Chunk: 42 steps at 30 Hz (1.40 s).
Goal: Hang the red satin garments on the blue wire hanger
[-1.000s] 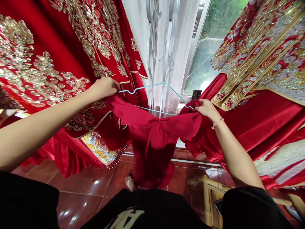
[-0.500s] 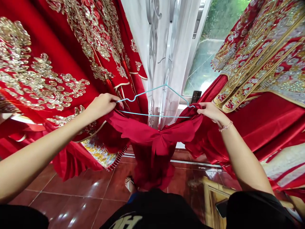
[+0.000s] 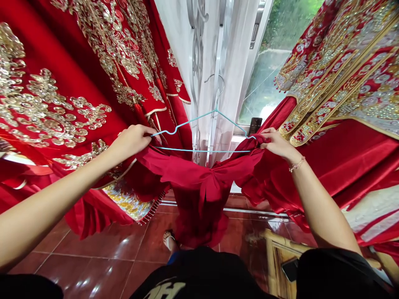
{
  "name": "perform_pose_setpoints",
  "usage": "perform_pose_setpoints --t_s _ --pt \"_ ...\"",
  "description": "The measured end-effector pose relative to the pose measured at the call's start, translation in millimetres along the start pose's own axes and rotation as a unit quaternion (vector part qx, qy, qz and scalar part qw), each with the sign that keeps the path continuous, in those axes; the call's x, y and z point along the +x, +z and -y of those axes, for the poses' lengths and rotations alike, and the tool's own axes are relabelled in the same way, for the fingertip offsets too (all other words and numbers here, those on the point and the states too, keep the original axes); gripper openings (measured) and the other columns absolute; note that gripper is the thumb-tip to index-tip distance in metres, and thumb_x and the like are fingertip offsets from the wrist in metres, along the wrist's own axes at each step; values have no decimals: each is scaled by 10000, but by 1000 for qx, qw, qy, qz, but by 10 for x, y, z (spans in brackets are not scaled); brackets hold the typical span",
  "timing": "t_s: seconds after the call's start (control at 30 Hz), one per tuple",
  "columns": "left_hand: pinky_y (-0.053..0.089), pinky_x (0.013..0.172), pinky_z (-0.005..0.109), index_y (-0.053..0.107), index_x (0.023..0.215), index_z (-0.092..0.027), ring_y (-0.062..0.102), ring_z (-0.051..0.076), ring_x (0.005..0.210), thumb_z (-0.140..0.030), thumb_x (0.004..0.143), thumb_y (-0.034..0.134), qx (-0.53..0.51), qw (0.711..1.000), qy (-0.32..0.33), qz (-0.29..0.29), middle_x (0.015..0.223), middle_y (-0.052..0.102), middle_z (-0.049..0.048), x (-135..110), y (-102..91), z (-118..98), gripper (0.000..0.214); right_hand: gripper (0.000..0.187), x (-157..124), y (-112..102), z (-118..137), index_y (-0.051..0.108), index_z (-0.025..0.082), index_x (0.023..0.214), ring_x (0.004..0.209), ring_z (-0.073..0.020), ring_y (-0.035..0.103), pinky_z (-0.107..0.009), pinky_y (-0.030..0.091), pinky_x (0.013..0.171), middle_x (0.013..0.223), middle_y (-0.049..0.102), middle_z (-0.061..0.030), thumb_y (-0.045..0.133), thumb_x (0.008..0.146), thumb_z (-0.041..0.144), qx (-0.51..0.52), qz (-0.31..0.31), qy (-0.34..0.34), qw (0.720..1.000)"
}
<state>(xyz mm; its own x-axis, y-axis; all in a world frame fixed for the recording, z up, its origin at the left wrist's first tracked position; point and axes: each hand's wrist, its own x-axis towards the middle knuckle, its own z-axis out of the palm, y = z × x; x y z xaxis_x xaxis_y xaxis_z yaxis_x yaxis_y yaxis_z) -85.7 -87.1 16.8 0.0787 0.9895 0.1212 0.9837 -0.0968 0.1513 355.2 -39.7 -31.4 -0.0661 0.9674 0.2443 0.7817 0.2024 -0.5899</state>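
A red dress (image 3: pixel 199 207) with a bow at its neckline hangs in front of me from a light-blue wire hanger (image 3: pixel 196 117). My left hand (image 3: pixel 135 140) is closed on the hanger's left end, where the dress's edge also lies. At the other end, my right hand (image 3: pixel 274 143) pinches the bunched red cloth of the dress's shoulder around the hanger tip. The hanger's metal hook points up and holds on to nothing visible. Below, the skirt reaches down near the floor.
Red costumes with gold beading (image 3: pixel 84 108) hang at the left, and another beaded costume (image 3: pixel 336 83) at the right. Behind stand a silver metal rack (image 3: pixel 215 74), white curtains and a window (image 3: pixel 264 79). A bamboo stool (image 3: pixel 270 253) with a phone (image 3: pixel 290 269) is at the lower right.
The right fingers have shifted slightly on the dress's shoulder cloth, which is bunched a little more. The left hand keeps its grip; the view has moved slightly.
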Motion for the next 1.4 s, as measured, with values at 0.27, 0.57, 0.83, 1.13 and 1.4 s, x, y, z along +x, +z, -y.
perform_pose_setpoints --t_s 0.27,0.57,0.83,1.13,1.4 --pt "437 744 275 765 1063 -212 672 223 910 -166 796 401 7 1000 0 3 1160 765 10 -9 41 34 454 136 -31 -18 43 500 199 527 521 -92 352 -251 318 541 506 399 59 551 581 84 110 48 106 987" --pt "471 829 277 778 1076 -230 688 225 928 -150 775 413 -21 1000 21 2 1143 774 -7 -14 67 33 480 136 63 257 -8 519 196 553 502 -87 414 -219 376 516 498 471 59 544 597 69 279 -80 159 944" --pt "464 805 294 752 1182 -270 665 227 813 -151 798 407 28 999 -12 -12 1052 776 7 -62 27 -2 530 135 -38 24 -24 648 188 737 641 -152 641 -292 561 679 666 677 -18 689 672 77 253 80 152 952" --pt "432 743 292 738 1191 -231 619 225 699 -211 815 384 36 999 -9 -25 919 755 34 -140 39 14 516 126 -19 42 36 600 174 625 563 -96 474 -218 399 586 561 542 61 583 652 52 138 87 80 983" --pt "449 795 313 742 1222 -257 654 249 734 -195 810 395 39 999 -4 -27 875 759 20 -188 26 -51 542 137 6 -34 23 545 197 571 593 -125 456 -267 413 640 560 469 41 583 662 102 11 73 58 996"
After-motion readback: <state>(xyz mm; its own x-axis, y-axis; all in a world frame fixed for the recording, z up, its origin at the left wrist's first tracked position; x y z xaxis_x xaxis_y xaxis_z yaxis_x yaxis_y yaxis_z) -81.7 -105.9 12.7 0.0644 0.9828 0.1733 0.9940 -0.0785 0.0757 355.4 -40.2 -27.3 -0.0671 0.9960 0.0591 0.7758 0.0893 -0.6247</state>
